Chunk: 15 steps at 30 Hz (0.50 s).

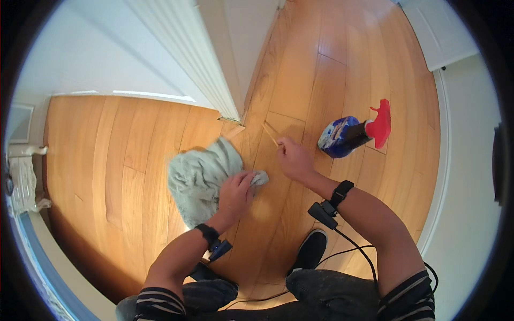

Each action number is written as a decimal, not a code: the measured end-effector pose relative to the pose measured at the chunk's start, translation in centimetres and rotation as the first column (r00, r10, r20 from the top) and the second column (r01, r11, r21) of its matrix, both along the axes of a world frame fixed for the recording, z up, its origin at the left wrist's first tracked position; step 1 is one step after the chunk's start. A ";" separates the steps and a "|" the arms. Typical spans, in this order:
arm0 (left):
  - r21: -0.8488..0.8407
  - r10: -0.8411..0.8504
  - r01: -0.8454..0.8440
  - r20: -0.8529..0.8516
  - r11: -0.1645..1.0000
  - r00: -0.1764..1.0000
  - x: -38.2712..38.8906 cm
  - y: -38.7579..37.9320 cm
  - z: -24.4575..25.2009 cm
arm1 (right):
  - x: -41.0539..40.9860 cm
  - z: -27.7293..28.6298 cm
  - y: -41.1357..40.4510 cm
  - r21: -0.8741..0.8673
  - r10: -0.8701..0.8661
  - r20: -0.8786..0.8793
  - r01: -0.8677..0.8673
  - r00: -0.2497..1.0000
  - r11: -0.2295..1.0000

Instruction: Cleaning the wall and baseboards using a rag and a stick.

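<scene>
A crumpled grey-green cloth (202, 180) hangs from my left hand (237, 192), which grips it, and a bunched end sticks out past the fingers. My right hand (295, 158) is closed around a thin wooden stick (271, 133). The stick's tip points up and left, towards the corner of the white door trim (209, 68). To the right of that hand a blue spray bottle (341, 136) with a red trigger head stands on the floor. A small wooden piece (235, 131) lies at the foot of the trim.
Wooden floorboards (136, 188) spread all around. A white wall (457, 160) with a baseboard runs along the right. White ornate furniture (26, 180) stands at the far left. A black cable (357, 248) trails from my right wrist device, near my black shoe (311, 248).
</scene>
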<state>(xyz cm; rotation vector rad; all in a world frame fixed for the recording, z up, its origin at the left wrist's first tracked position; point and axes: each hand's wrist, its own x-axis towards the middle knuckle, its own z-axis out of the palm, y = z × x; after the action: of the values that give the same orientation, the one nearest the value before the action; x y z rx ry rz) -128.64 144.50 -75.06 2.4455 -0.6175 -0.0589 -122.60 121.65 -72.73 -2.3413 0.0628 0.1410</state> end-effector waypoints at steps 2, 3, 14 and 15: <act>-0.153 0.050 -0.075 -0.159 0.985 0.986 -0.5 -1.3 0.0 | -0.1 -0.3 0.3 0.097 -0.030 -0.027 0.033 0.999 0.995; -0.290 0.084 -0.185 -0.328 0.939 0.941 -0.9 -2.0 0.0 | -0.3 -0.6 0.5 0.187 -0.044 -0.062 0.055 0.997 0.981; -0.333 -0.265 -0.770 -0.939 0.544 0.219 -0.4 -4.1 4.6 | -4.0 3.2 -1.6 0.373 0.312 -0.449 -0.142 0.837 0.917; -0.377 -0.165 -0.453 -0.882 0.808 0.440 0.0 -3.4 3.9 | -4.4 4.5 -3.4 0.265 0.379 -0.531 -0.276 0.758 0.924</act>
<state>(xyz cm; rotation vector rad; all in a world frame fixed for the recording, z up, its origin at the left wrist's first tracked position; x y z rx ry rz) -128.62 141.06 -71.18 1.4908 0.1145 -0.9176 -127.00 118.21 -68.28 -2.0365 -0.0668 0.9966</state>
